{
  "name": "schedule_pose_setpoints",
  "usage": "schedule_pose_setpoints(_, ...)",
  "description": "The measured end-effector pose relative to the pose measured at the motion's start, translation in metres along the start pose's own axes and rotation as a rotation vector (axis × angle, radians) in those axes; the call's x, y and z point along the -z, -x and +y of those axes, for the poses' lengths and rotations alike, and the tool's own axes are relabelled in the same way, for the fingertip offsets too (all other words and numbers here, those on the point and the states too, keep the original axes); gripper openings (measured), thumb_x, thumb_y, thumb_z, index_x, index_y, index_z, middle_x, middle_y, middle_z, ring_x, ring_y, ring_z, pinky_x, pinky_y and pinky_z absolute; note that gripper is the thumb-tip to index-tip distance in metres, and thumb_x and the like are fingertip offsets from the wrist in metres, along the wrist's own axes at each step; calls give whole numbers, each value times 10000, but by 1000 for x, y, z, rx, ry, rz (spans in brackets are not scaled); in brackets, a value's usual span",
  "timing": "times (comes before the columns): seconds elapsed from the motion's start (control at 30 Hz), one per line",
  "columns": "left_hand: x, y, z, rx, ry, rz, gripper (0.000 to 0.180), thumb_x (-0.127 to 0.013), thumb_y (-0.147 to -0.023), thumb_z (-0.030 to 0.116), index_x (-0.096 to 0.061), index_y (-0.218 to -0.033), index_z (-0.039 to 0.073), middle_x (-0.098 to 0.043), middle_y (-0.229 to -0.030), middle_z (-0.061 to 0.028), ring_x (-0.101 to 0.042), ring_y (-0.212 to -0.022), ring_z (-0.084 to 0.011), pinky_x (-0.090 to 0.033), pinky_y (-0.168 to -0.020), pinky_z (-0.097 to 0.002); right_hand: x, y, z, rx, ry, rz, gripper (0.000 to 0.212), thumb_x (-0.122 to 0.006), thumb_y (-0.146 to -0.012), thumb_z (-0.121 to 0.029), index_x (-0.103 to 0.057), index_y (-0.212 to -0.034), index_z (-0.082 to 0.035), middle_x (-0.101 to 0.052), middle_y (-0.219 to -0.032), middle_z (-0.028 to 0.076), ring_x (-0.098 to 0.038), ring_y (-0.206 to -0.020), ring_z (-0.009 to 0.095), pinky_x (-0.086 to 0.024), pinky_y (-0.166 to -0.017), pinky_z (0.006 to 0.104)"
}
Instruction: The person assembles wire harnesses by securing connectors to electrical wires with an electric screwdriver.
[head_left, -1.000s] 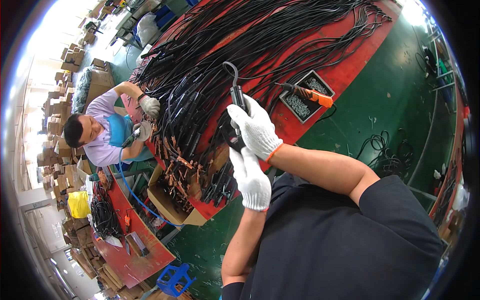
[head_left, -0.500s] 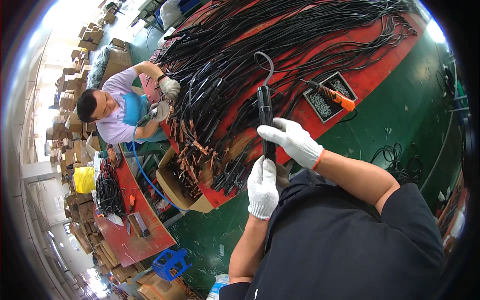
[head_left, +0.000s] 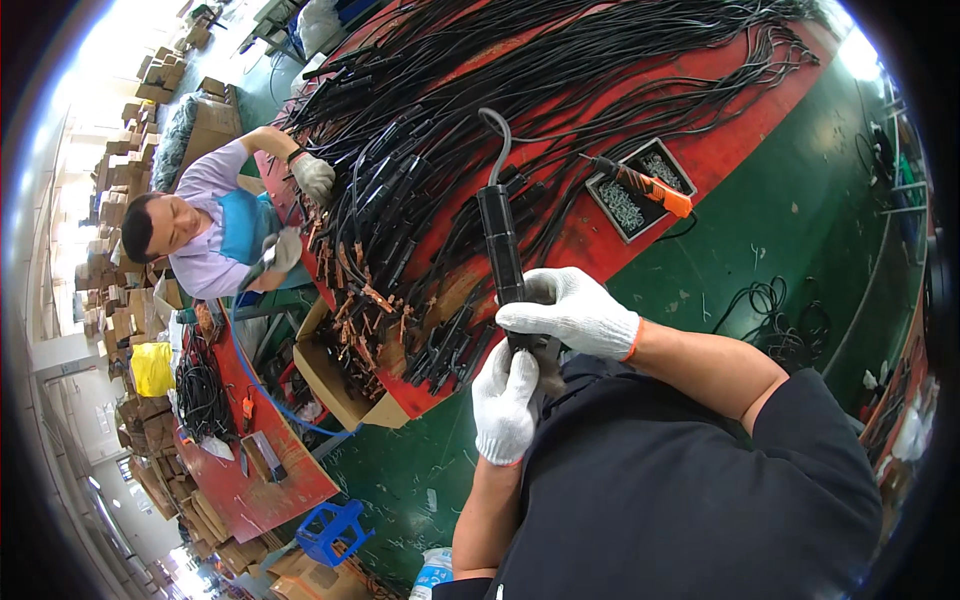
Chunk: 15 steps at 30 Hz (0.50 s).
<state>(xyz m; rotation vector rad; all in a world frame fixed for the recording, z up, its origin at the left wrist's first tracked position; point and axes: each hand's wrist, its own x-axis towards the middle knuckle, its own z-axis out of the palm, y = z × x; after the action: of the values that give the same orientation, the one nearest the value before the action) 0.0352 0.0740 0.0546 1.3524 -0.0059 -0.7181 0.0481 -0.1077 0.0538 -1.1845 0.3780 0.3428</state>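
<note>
A black ribbed tubular handle (head_left: 500, 235) stands nearly upright in front of me, and a dark cable (head_left: 502, 140) curls out of its far end. My right hand (head_left: 580, 312), in a white knit glove, closes around its lower part with thumb and fingers. Just below, my gloved left hand (head_left: 505, 405) grips the near end, which the fingers mostly hide. Beyond my hands, several similar black handles (head_left: 390, 185) lie heaped on the red table (head_left: 630, 270), with copper pieces (head_left: 350, 290) at their near ends.
Right of my hands, an orange power screwdriver (head_left: 655, 190) rests across a tray of screws (head_left: 620, 207). Opposite left, a co-worker (head_left: 215, 225) in a blue apron holds a tool with a blue hose (head_left: 250, 365). An open cardboard box (head_left: 325, 385) sits by the table corner.
The handle now tilts more to the left, and my right hand has moved lower, closer to my left. The co-worker's tool hand has shifted. The whole view has slid slightly left.
</note>
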Motion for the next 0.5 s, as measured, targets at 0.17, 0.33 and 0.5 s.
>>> schedule_pose_setpoints(0.17, 1, 5, 5, -2, -22, 8, 391, -539, -1089, 283, -594, -1251, -68, -685, -927, -129, -682, -723, -207, -544, -696, -331, 9, 6, -2, 13, -245, -109, 341, -643, -1056, -362, -721, -1140, -41, -744, -998, 23, -696, -913, 107, -549, -884, 307)
schedule_pose_setpoints(0.33, -3, 9, 10, 64, 122, 22, 299, -570, -1067, 184, -606, -1191, -86, -688, -928, -133, -670, -768, -188, -541, -737, -324, 11, 4, 10, 14, -301, -96, 332, -580, -1088, -374, -717, -1113, -72, -742, -968, 3, -700, -880, 99, -562, -780, 288)
schedule_pose_setpoints(0.5, -6, 10, 7, 60, 93, 5, 303, -575, -1060, 162, -596, -1224, -92, -689, -946, -140, -675, -778, -193, -549, -741, -328, 15, 4, 3, -10, -124, -83, 338, -625, -1057, -402, -707, -1068, -74, -719, -906, 0, -660, -816, 79, -538, -728, 277)
